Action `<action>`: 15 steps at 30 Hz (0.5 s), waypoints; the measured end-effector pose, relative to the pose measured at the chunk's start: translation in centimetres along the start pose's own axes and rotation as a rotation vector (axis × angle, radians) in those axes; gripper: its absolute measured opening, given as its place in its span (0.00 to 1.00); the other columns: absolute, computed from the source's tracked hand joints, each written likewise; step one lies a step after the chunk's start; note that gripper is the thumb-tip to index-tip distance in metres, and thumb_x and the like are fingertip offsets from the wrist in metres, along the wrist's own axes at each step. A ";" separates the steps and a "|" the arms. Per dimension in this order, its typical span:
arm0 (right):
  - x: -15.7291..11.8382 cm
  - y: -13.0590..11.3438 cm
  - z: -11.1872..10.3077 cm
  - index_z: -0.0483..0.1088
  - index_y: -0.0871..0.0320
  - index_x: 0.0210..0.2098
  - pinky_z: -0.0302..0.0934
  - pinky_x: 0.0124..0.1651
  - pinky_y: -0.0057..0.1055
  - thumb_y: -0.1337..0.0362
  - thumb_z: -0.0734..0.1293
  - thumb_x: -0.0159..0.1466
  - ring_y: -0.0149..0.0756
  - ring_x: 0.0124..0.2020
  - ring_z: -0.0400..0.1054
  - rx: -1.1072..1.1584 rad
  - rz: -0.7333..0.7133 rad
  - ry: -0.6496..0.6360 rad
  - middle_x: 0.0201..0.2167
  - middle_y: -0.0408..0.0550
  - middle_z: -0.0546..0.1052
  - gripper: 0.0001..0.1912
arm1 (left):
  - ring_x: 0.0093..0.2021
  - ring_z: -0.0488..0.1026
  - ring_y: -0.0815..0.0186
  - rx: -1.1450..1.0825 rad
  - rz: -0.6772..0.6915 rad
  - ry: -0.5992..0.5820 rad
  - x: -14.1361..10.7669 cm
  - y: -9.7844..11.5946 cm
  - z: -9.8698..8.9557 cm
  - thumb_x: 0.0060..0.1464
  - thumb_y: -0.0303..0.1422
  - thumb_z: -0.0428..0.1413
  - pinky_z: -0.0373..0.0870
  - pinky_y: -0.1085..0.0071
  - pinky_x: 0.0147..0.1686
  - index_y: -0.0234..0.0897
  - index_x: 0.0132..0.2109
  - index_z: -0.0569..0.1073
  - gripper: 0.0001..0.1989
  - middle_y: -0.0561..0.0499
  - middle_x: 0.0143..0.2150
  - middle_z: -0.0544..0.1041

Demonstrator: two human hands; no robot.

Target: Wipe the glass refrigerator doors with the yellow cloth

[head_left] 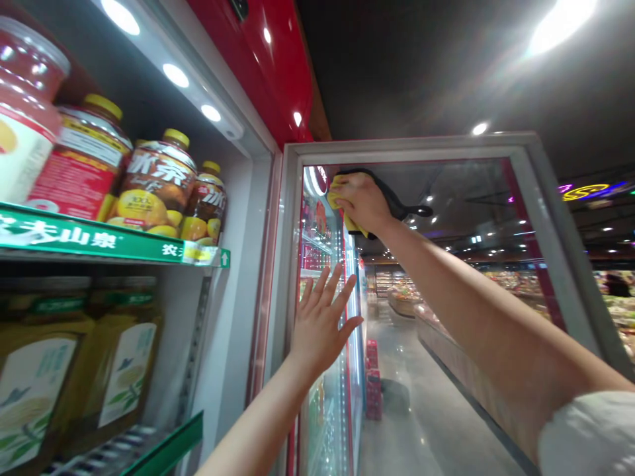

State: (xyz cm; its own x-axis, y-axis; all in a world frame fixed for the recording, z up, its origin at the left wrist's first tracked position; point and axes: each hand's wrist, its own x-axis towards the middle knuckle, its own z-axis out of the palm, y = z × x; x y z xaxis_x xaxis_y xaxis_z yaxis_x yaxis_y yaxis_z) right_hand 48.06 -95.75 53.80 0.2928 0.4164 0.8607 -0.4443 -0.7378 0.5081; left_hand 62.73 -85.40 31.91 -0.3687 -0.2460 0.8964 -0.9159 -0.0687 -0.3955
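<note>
The swung-out glass door of a drinks fridge stands in front of me, in a grey frame. My right hand reaches up to the pane's upper left part. Its fingers are closed on a yellow cloth, pressed against the glass. A black piece with a looped end shows behind that hand; I cannot tell whether it is part of the cloth. Lower down, my left hand is open, fingers spread, at the pane's left side near the frame. It holds nothing.
Bottles of iced tea line the upper fridge shelf at left, behind a green label strip. Large bottles fill the shelf below. Through the glass appear other fridges, stacked red packs, a shop aisle floor and a long counter.
</note>
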 end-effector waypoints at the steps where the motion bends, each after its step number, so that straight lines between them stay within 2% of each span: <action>1: 0.7 -0.7 0.7 0.79 0.55 0.50 0.60 0.64 0.50 0.66 0.64 0.68 0.49 0.57 0.69 -0.015 0.041 0.008 0.54 0.52 0.78 0.15 | 0.76 0.48 0.54 0.001 -0.008 -0.008 -0.1 0.0 -0.1 0.63 0.47 0.53 0.56 0.47 0.70 0.51 0.73 0.49 0.36 0.50 0.76 0.52; 3: 1.4 -2.4 1.8 0.78 0.55 0.52 0.58 0.66 0.49 0.67 0.64 0.68 0.48 0.60 0.68 -0.012 0.016 -0.047 0.57 0.52 0.77 0.16 | 0.75 0.48 0.54 0.002 -0.026 -0.026 -0.1 0.2 -0.2 0.63 0.47 0.53 0.56 0.48 0.70 0.51 0.73 0.50 0.36 0.50 0.76 0.52; 4: 1.2 -3.2 2.0 0.77 0.55 0.53 0.57 0.67 0.48 0.67 0.65 0.68 0.46 0.62 0.66 0.004 -0.042 -0.098 0.58 0.51 0.76 0.16 | 0.75 0.48 0.54 -0.001 -0.034 -0.034 0.0 0.3 -0.2 0.63 0.47 0.53 0.55 0.48 0.70 0.51 0.73 0.51 0.36 0.51 0.76 0.52; 7: 0.0 -3.7 1.2 0.77 0.52 0.53 0.56 0.68 0.44 0.65 0.67 0.67 0.42 0.62 0.66 0.077 -0.257 -0.240 0.58 0.47 0.77 0.16 | 0.76 0.47 0.54 -0.016 -0.050 -0.036 0.0 0.6 -0.4 0.63 0.47 0.54 0.55 0.47 0.71 0.51 0.73 0.51 0.36 0.51 0.76 0.52; 8: -0.1 -3.3 0.7 0.77 0.52 0.52 0.58 0.67 0.43 0.64 0.68 0.66 0.41 0.61 0.67 0.084 -0.273 -0.250 0.57 0.46 0.77 0.15 | 0.76 0.47 0.54 -0.023 -0.052 -0.034 0.0 0.6 -0.5 0.63 0.46 0.54 0.55 0.47 0.71 0.51 0.73 0.51 0.36 0.51 0.76 0.52; 10: 0.4 -2.4 -0.1 0.78 0.53 0.50 0.62 0.64 0.42 0.65 0.69 0.65 0.42 0.58 0.69 0.056 -0.200 -0.204 0.55 0.48 0.78 0.14 | 0.76 0.46 0.54 -0.036 -0.052 -0.032 -0.1 0.8 -0.6 0.63 0.45 0.55 0.55 0.46 0.71 0.50 0.73 0.51 0.36 0.51 0.76 0.51; 12: 2.3 -1.9 -0.1 0.78 0.54 0.49 0.64 0.61 0.42 0.67 0.70 0.64 0.44 0.55 0.70 -0.016 -0.022 -0.099 0.53 0.50 0.78 0.14 | 0.76 0.46 0.53 -0.048 -0.055 -0.033 -0.2 0.8 -0.7 0.62 0.44 0.56 0.56 0.45 0.70 0.50 0.73 0.52 0.36 0.51 0.76 0.50; 15: 5.3 -3.3 1.4 0.77 0.57 0.50 0.64 0.59 0.44 0.68 0.67 0.65 0.47 0.54 0.70 -0.109 0.176 -0.026 0.51 0.54 0.77 0.14 | 0.75 0.48 0.52 -0.070 -0.060 -0.020 -0.2 0.8 -0.7 0.62 0.44 0.57 0.58 0.45 0.70 0.49 0.72 0.54 0.36 0.50 0.76 0.51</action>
State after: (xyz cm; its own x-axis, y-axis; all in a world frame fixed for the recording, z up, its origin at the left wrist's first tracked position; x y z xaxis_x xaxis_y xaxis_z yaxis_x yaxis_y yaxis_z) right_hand 52.24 -91.81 56.65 0.2235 0.2715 0.9361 -0.5791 -0.7355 0.3516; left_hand 61.95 -84.70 31.53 -0.3100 -0.2629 0.9136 -0.9454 -0.0166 -0.3256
